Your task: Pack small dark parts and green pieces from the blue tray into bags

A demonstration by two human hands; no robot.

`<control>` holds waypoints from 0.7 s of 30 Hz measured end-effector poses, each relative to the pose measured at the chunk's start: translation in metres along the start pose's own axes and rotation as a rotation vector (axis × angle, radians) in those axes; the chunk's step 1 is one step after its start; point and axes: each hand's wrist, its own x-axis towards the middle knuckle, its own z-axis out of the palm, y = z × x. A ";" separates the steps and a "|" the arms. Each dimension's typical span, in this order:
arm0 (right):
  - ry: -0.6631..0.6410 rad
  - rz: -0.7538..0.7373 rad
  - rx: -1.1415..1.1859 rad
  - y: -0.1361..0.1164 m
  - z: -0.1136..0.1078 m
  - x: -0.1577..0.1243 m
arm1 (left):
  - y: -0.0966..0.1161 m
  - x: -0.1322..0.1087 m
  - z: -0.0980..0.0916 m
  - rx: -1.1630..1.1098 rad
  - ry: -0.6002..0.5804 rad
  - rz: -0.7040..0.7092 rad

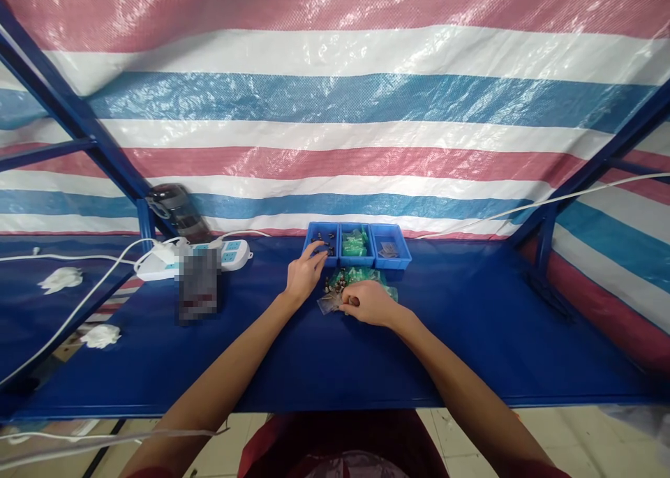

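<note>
As a left hand [303, 278] hovers at the front corner of a blue box [323, 225] of small dark pieces [331, 236], a right hand [370, 302] bends over a loose heap on a blue surface [471, 324]. The left fingers are curved with a narrow gap, their tips over the box's rim; whether they hold a piece cannot be told. The right fingers curl inward at the near side of the heap, thumb close to the forefinger, their contents hidden by the hand. Small dark and brassy parts [343, 279], green packets [361, 274] and a clear plastic bag [328, 303] make up the heap, just in front of the boxes. Side by side with the first box stand a middle box [356, 262], carrying green packs [354, 243], and a right-hand box [393, 263] with flat, pale pieces [388, 250]. Toward the left, a white power strip [238, 253] lies near a dark bottle [181, 209], while a striped sheet [335, 98] forms the backdrop.
</note>
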 end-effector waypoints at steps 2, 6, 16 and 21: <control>-0.058 -0.009 -0.011 0.000 -0.002 -0.001 | 0.000 0.000 0.001 0.020 0.003 0.004; -0.145 -0.026 -0.022 -0.001 -0.006 -0.001 | 0.002 -0.001 0.001 0.030 0.028 0.029; -0.180 -0.014 -0.049 -0.003 -0.008 -0.003 | 0.019 -0.005 -0.010 -0.181 0.128 0.139; -0.013 -0.029 -0.005 -0.002 -0.003 -0.003 | 0.026 -0.006 -0.015 -0.321 0.072 0.163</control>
